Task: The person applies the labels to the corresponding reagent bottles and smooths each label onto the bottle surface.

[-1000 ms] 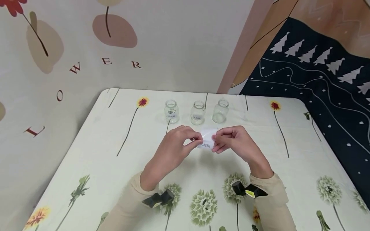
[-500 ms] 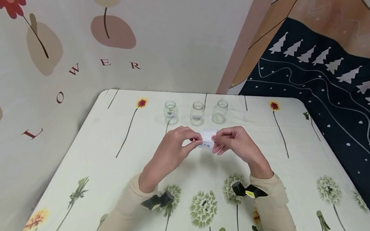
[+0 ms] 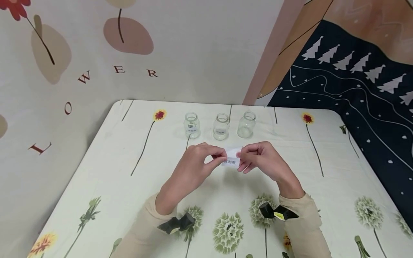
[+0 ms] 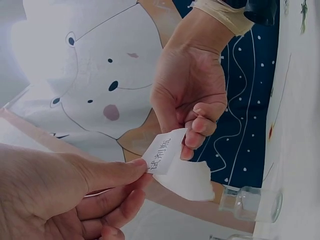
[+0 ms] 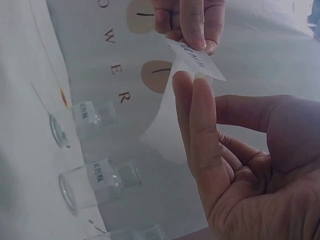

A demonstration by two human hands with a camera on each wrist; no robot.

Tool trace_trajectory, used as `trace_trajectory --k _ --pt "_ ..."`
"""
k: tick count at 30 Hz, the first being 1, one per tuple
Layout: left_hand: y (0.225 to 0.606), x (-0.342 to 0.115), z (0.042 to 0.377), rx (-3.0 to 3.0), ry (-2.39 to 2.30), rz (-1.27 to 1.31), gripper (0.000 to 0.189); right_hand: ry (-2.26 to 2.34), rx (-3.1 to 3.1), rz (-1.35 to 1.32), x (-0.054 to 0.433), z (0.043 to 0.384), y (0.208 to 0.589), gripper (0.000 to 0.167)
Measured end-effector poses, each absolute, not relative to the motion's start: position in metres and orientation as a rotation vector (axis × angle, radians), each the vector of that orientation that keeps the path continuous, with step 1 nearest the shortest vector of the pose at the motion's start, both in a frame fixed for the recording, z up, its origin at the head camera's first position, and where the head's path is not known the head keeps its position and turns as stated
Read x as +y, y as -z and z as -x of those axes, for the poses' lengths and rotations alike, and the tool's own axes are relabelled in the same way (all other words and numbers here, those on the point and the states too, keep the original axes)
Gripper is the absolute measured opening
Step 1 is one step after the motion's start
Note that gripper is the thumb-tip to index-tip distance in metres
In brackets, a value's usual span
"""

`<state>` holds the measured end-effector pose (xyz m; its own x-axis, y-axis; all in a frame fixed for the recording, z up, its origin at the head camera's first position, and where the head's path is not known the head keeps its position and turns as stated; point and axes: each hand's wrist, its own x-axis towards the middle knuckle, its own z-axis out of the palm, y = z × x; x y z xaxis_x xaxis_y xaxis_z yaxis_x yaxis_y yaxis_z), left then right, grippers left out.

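Observation:
Between my hands, above the table, is a white label printed with dark characters. My left hand pinches its left end between thumb and fingertips. A larger white backing paper with an uneven edge spreads behind the label. My right hand pinches the papers at the right side with thumb and forefinger, its other fingers loosely bent. Seen from the right wrist, the printed strip stands out at an angle from the backing. Beyond the hands stand a left glass jar and a middle glass jar, both labelled.
A third glass jar, with no label showing, stands to the right of the other two; all three are lidless. The table wears a white flowered cloth. Behind it hangs a pale printed curtain, and a dark blue patterned cloth is at right.
The printed strip has turned slightly toward the head camera, so its characters show more fully. Both hands keep nearly the same place and hold; the jars have not moved.

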<state>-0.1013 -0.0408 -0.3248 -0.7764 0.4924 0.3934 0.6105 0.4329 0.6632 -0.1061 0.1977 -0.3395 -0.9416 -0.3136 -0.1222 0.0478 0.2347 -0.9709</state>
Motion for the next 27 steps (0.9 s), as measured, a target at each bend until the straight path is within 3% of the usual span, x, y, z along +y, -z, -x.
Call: trace_trajectory --k 27 --pt "0.3211 -0.0431 0.1006 -2.527 1.314 0.957 0.003 1.771 2.188 0.211 0.1949 0.1091 0.3438 0.019"
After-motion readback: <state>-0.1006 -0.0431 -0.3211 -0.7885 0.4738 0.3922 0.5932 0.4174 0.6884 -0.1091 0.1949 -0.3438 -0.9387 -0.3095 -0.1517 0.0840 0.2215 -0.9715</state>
